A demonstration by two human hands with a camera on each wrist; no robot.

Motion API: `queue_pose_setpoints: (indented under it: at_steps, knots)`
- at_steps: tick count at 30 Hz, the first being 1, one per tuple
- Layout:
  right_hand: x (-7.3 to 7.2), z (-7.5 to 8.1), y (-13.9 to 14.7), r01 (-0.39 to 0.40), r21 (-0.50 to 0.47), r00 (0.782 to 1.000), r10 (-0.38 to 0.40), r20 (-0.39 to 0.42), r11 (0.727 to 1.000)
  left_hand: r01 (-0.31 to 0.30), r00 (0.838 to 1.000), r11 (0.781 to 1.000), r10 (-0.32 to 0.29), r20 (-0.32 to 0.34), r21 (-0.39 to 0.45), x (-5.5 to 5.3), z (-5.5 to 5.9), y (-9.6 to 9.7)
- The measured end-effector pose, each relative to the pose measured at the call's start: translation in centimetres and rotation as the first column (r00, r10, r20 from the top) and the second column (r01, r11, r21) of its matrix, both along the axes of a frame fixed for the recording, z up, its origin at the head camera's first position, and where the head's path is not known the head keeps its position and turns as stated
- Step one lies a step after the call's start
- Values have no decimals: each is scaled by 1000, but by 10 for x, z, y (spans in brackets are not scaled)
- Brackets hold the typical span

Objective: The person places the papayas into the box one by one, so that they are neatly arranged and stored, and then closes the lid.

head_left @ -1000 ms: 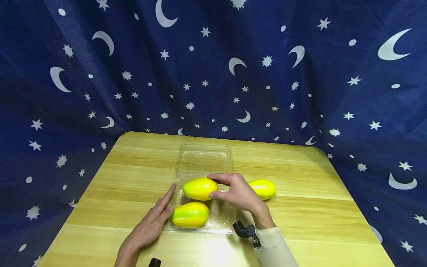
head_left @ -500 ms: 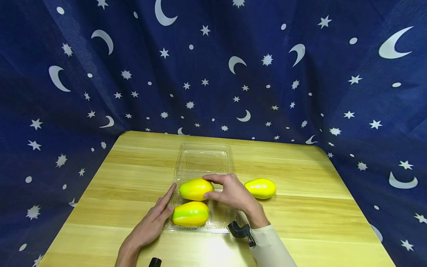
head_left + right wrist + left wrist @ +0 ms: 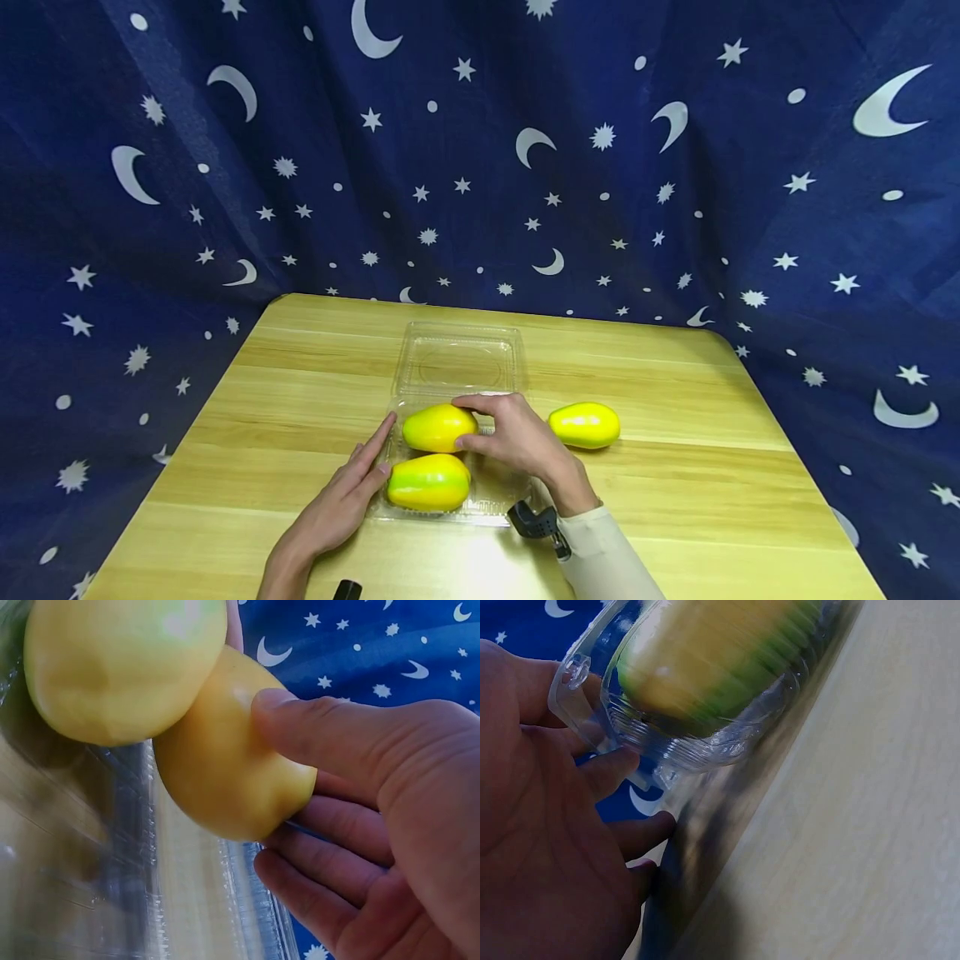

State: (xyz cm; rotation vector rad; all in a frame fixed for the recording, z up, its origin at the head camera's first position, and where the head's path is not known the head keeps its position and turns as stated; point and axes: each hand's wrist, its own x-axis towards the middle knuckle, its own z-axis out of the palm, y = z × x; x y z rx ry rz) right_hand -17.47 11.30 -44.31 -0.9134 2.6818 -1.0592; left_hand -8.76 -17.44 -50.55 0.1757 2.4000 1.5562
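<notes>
My right hand holds the right end of a yellow-green papaya, thumb on the near side and fingers on the far side. That papaya sits in the rear of a clear plastic clamshell box's base. In front of it, lying in the same base, is a second papaya; the right wrist view shows this papaya against the held papaya. My left hand rests along the box's left edge, index finger straight. In the left wrist view its fingertips touch the box's rim.
A third papaya lies on the wooden table, right of the box. The box's open lid lies flat behind the base. A dark blue curtain with moons and stars surrounds the table's back and sides.
My right hand has moved slightly left with the rear papaya, bringing it further left in the box. More of the third papaya now shows. The left hand stays in place.
</notes>
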Motion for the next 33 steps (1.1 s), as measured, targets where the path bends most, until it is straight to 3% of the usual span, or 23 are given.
queue_pose_setpoints:
  at_steps: [15,33]
  knots:
    - [4,2,-17,-7,114,996,18,-88,994,0,1000,1000,0,-4,-9,0,0,0]
    - [5,5,-20,-17,157,996,30,-80,988,7,1000,1000,-7,-20,3,1,-1,1]
